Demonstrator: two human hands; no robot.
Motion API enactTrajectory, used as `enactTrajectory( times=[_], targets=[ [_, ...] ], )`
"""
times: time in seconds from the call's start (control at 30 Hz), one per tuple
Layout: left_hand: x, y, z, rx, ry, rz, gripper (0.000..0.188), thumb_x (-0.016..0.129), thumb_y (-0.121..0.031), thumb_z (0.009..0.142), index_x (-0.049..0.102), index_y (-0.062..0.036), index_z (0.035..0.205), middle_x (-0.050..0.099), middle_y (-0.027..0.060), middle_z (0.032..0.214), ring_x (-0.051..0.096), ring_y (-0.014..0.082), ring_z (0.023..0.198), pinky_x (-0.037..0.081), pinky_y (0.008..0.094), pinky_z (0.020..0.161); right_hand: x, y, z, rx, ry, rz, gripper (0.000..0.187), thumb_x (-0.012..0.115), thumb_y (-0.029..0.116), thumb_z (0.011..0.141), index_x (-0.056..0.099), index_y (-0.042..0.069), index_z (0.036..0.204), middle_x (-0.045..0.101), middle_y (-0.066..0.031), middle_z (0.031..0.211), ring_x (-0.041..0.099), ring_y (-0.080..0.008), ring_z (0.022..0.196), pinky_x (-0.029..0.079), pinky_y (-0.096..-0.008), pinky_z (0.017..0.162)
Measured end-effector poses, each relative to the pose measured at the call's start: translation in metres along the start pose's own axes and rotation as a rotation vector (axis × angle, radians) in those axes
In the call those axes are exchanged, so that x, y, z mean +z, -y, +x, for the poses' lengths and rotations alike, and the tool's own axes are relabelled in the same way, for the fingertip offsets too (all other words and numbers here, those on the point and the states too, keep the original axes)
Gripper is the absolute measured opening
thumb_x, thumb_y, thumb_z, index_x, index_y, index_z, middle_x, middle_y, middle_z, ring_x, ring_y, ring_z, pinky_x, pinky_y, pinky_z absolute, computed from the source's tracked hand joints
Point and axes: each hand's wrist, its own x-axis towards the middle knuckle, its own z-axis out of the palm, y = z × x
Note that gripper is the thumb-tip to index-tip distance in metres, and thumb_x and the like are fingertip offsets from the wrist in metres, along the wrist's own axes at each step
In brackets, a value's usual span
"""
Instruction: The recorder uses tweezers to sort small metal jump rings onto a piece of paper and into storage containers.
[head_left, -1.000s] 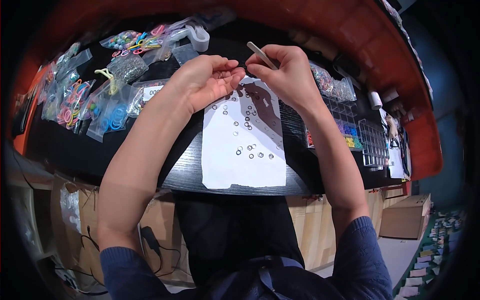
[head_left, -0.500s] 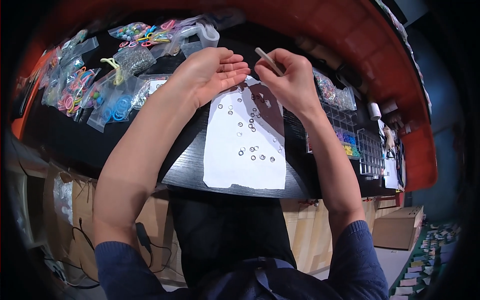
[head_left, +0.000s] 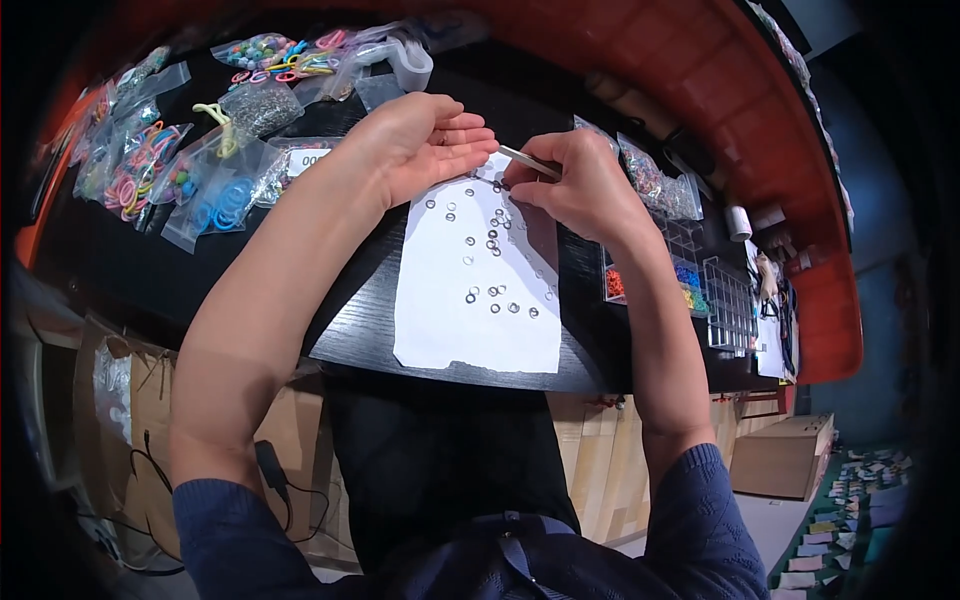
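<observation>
My left hand (head_left: 425, 150) is held palm up above the far end of a white paper sheet (head_left: 430, 335), its fingers stretched to the right. Nothing shows in the visible part of the palm. Between thumb and fingers of my right hand (head_left: 585, 185) is a slim, flat, pale grey tool (head_left: 530, 162), whose exact kind I cannot tell. Its free end points at the left fingertips and appears close to them. My right fingertips are low over the paper. Several small metal rings (head_left: 493, 235) lie scattered across the sheet; the hands partly cover those farthest from me.
Clear bags of coloured hair ties (head_left: 140, 180), beads (head_left: 255, 48) and small metal pieces (head_left: 262, 108) lie to the left and back. On the right stand divided clear boxes (head_left: 730, 310) and a bead bag (head_left: 660, 180). A red raised rim (head_left: 820, 280) borders the black table.
The tool in my right hand has tilted lower, its free end swinging toward the left fingertips. My right hand has come down a little. The whole view has shifted slightly.
</observation>
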Motion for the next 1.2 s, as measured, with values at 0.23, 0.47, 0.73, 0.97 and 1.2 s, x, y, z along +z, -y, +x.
enactTrajectory(
  times=[0.23, 0.47, 0.73, 0.97, 1.2],
  targets=[
    [-0.003, 0.001, 0.002, -0.006, 0.012, 0.067, 0.035, 0.048, -0.012, 0.101, 0.049, 0.0146, 0.124, 0.057, 0.0265, 0.120, 0.062, 0.0326, 0.114, 0.054, 0.0399, 0.102, 0.014, -0.002, 0.008, -0.106, -0.082, -0.010, 0.013, 0.076, 0.006, 0.074, 0.075, -0.001, 0.085, 0.070, -0.0193, 0.076, 0.070, -0.0289, 0.071, 0.053, -0.0371, 0.067],
    [-0.001, 0.001, 0.001, -0.001, -0.004, 0.065, 0.034, 0.049, -0.013, 0.101, 0.051, 0.0133, 0.123, 0.058, 0.0253, 0.119, 0.062, 0.0315, 0.112, 0.053, 0.0394, 0.102, 0.010, 0.001, 0.004, -0.056, -0.059, 0.067, 0.016, 0.076, 0.007, 0.074, 0.076, 0.000, 0.088, 0.070, -0.0183, 0.076, 0.069, -0.0301, 0.071, 0.053, -0.0376, 0.068],
    [0.000, -0.001, -0.002, 0.018, 0.010, 0.038, 0.034, 0.049, -0.010, 0.099, 0.050, 0.0145, 0.123, 0.057, 0.0261, 0.120, 0.061, 0.0314, 0.116, 0.053, 0.0380, 0.103, 0.022, 0.008, 0.001, -0.235, -0.166, -0.132, 0.016, 0.074, 0.005, 0.073, 0.073, -0.001, 0.088, 0.070, -0.0168, 0.086, 0.069, -0.0333, 0.081, 0.054, -0.0409, 0.073],
    [0.000, -0.004, -0.004, 0.054, 0.005, 0.035, 0.035, 0.049, -0.010, 0.100, 0.049, 0.0151, 0.124, 0.056, 0.0271, 0.122, 0.061, 0.0313, 0.117, 0.054, 0.0377, 0.102, 0.022, 0.004, 0.008, -0.372, -0.126, -0.187, 0.011, 0.069, 0.002, 0.072, 0.066, -0.004, 0.081, 0.067, -0.0191, 0.083, 0.067, -0.0349, 0.078, 0.053, -0.0426, 0.072],
    [0.005, -0.005, -0.006, 0.042, 0.028, 0.008, 0.031, 0.050, -0.008, 0.098, 0.052, 0.0133, 0.121, 0.058, 0.0256, 0.120, 0.060, 0.0323, 0.117, 0.051, 0.0399, 0.105, 0.009, 0.007, 0.009, -0.255, -0.220, -0.033, 0.011, 0.068, 0.001, 0.073, 0.068, -0.004, 0.084, 0.068, -0.0179, 0.082, 0.068, -0.0292, 0.070, 0.054, -0.0359, 0.065]
  ],
)
